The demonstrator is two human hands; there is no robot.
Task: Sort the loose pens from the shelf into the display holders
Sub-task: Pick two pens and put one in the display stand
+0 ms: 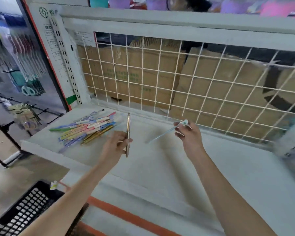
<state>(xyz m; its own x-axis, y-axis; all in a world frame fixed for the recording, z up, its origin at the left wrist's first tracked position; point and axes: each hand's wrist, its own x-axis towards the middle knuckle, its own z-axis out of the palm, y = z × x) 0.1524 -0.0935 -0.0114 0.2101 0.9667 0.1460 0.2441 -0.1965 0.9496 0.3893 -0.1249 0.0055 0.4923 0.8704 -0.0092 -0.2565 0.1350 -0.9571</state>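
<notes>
Head view, items as we log them, largest first. White shelf [160, 159]: a flat surface with a raised front lip, carrying the stock. Wire mesh panel [177, 86]: a white grid standing along the back of the shelf, with brown cardboard boxes [134, 74] behind it. Black plastic crate [27, 206]: perforated, low at the left, on the floor below the shelf. Pile of loose pens [87, 129]: many colours, lying fanned on the left part of the shelf, pink, blue, green and yellow barrels among them; we cannot count them through the blur. Left hand [117, 147]: raised over the shelf just right of the pile, its grip closed round a gold pen [128, 133] held nearly upright, tip end above the fingers. Right hand [188, 135]: raised near the mesh, well apart from the left hand, fingertips pinching a clear pale-blue pen [167, 132] by its capped end, the barrel slanting down to the left above the shelf. We cannot make out the blurred fixture [289, 143] at the right edge.
</notes>
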